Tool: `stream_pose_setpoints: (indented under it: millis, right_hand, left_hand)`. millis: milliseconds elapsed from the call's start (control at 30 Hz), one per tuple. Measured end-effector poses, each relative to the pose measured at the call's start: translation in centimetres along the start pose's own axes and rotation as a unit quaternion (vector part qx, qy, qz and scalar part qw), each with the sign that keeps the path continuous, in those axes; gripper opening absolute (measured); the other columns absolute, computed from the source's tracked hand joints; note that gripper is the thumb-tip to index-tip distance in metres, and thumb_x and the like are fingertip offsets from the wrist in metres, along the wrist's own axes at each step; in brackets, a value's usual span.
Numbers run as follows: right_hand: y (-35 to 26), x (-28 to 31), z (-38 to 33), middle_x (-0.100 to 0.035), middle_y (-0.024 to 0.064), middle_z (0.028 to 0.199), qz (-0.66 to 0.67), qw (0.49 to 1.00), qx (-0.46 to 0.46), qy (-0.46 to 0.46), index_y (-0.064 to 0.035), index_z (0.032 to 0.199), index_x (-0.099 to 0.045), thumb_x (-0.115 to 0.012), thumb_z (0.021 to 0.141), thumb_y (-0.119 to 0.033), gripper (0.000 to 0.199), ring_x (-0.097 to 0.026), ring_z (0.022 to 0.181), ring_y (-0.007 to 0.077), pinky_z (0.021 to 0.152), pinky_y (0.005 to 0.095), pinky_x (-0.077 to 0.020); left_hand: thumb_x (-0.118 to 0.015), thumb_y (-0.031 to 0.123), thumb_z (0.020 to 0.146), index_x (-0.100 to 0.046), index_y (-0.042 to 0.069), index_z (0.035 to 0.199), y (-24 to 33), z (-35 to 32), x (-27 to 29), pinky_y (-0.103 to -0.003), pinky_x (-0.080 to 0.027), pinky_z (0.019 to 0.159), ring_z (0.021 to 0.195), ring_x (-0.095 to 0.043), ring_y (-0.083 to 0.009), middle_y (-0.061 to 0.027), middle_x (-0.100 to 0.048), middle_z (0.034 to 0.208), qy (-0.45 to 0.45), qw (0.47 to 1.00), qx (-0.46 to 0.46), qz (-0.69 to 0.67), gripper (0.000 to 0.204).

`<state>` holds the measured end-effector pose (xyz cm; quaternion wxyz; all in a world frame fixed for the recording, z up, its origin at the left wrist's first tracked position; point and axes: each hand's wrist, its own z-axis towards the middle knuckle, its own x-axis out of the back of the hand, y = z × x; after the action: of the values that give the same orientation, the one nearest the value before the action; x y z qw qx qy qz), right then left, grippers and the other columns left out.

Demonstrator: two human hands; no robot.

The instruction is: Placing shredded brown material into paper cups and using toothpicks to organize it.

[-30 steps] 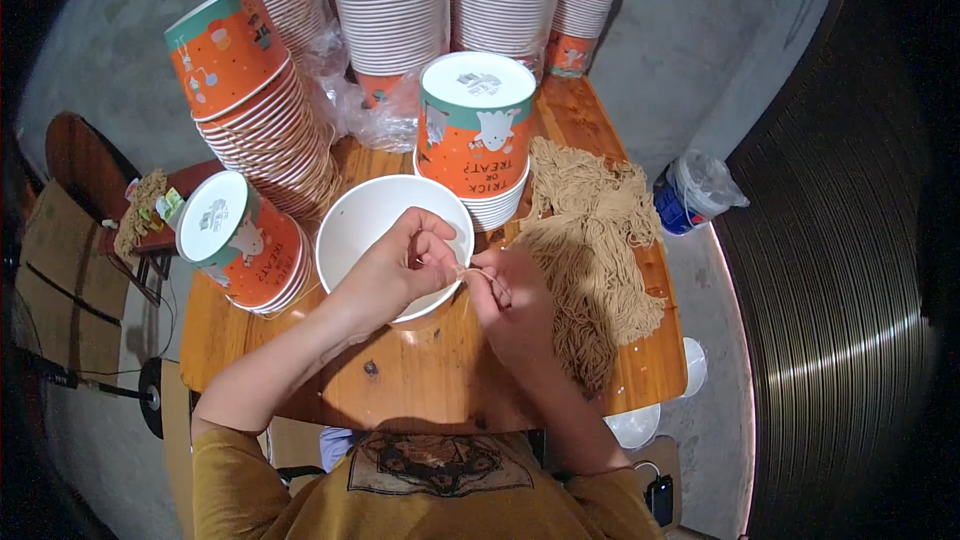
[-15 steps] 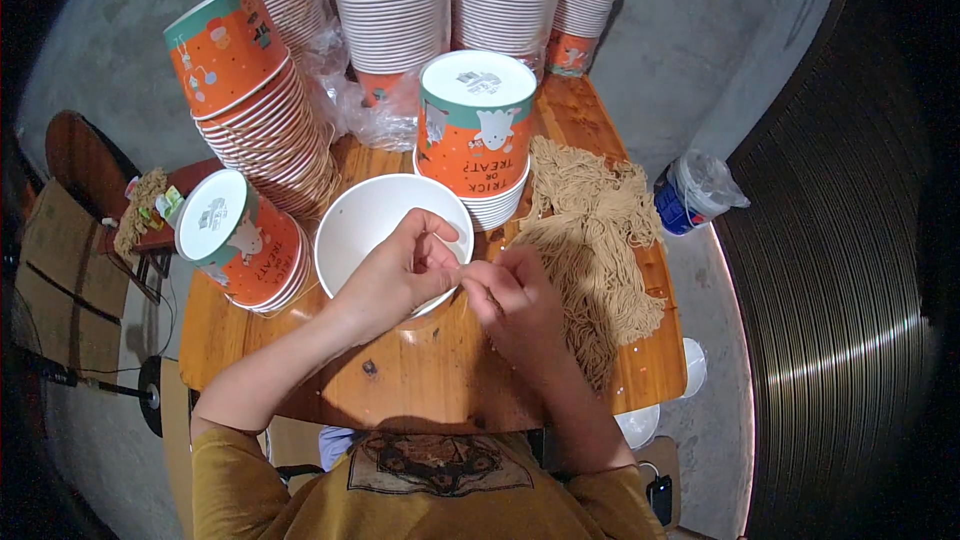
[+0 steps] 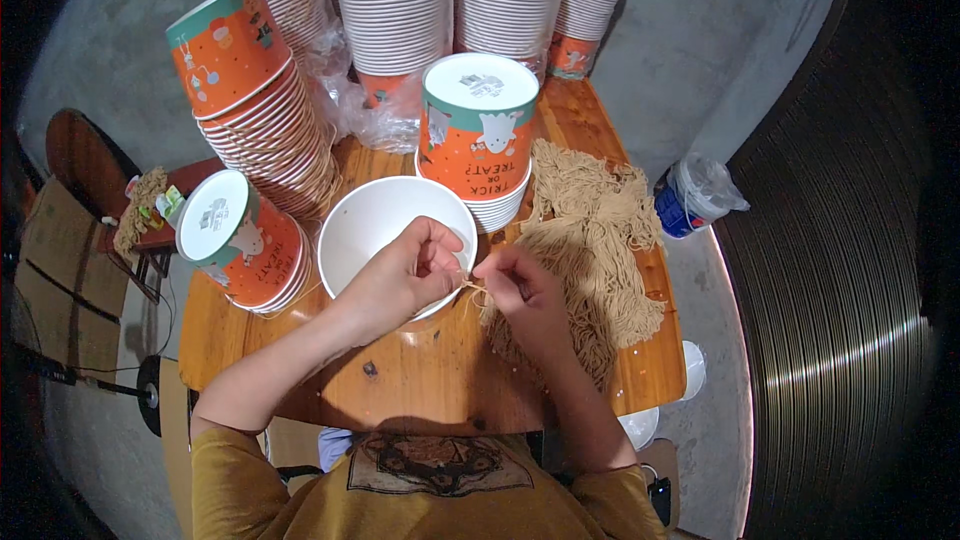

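Two bent arms [image 3: 275, 365], hands close by the white tub [image 3: 370, 220].
The left hand [image 3: 400, 270] pinches thin string [image 3: 474, 286] near the tub's rim; the right hand [image 3: 525, 295] curls beside it, its grip unclear. Tan yarn [image 3: 600, 240] lies right; orange tubs [image 3: 472, 160] stand behind on the counter [image 3: 420, 375].

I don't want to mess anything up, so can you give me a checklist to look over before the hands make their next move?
1. Left hand has hold of the thin tan string: ok, it is at the pinched fingertips.
2. Right hand grips the string too: cannot tell, its fingertips are close but the string is too fine to follow.
3. Left hand free: not ok, it is busy with the string.
4. White-lined tub stands mouth up: ok, just beyond the left hand.
5. Tan string pile lies on the table: ok, beside the right hand.
6. String is knotted: cannot tell, too small to see.
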<state>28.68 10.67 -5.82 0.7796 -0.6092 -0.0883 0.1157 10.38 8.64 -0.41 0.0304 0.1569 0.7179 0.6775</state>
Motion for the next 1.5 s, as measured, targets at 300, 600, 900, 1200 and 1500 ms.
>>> stream_pose_setpoints:
  millis: [300,600,900,1200,1500]
  right_hand:
    - [-1.2,-0.6,-0.2,-0.051,-0.0016,0.074,-0.281,0.938,0.200,0.019,-0.0075,0.092,-0.059,-0.063,0.084,-0.007,0.009,-0.053,0.068,0.0089,0.057,0.0238,-0.0426]
    - [-1.5,-0.6,0.4,-0.051,-0.0044,0.073,-0.030,0.998,-0.052,-0.003,-0.0060,0.087,-0.060,-0.061,0.086,-0.007,0.002,-0.047,0.065,0.0056,0.056,0.0215,-0.0391]
    - [-1.5,-0.4,-0.1,-0.055,0.0022,0.074,-0.146,0.988,0.041,0.000,-0.0043,0.089,-0.059,-0.063,0.084,-0.007,0.007,-0.054,0.066,0.0109,0.060,0.0263,-0.0447]
    - [-0.4,0.0,-0.5,-0.062,0.0109,0.078,-0.164,0.986,-0.012,0.007,-0.0038,0.091,-0.060,-0.061,0.088,-0.021,0.018,-0.062,0.071,0.0217,0.063,0.0336,-0.0494]
    - [-0.9,0.0,-1.3,-0.062,0.0134,0.087,-0.267,0.959,0.091,0.015,-0.0027,0.094,-0.060,-0.058,0.090,-0.017,0.015,-0.064,0.075,0.0283,0.068,0.0384,-0.0513]
  left_hand:
    - [-0.062,0.003,0.088,-0.046,0.004,0.111,0.0,0.1,0.1,-0.020,-0.042,0.080,0.086,-0.051,-0.0072,0.0000,-0.052,0.093,-0.004,1.000,0.000,-0.005,0.029]
    - [-0.063,0.003,0.087,-0.045,0.005,0.110,-0.1,0.1,0.3,-0.021,-0.043,0.080,0.087,-0.051,-0.0075,-0.0001,-0.053,0.092,-0.009,1.000,-0.003,-0.010,0.029]
    - [-0.061,0.002,0.088,-0.045,0.007,0.114,0.2,-0.3,-0.3,-0.021,-0.043,0.079,0.085,-0.050,-0.0076,0.0009,-0.051,0.091,-0.017,0.998,-0.020,0.060,0.032]
    - [-0.059,0.007,0.089,-0.051,0.003,0.108,0.2,-0.6,-0.2,-0.030,-0.046,0.071,0.078,-0.055,-0.0158,-0.0068,-0.054,0.084,0.033,0.961,-0.105,0.252,0.021]
    - [-0.057,0.008,0.087,-0.058,0.001,0.091,-0.1,-0.8,-0.1,-0.039,-0.045,0.077,0.087,-0.055,-0.0323,-0.0155,-0.055,0.086,0.059,0.932,-0.169,0.316,0.008]
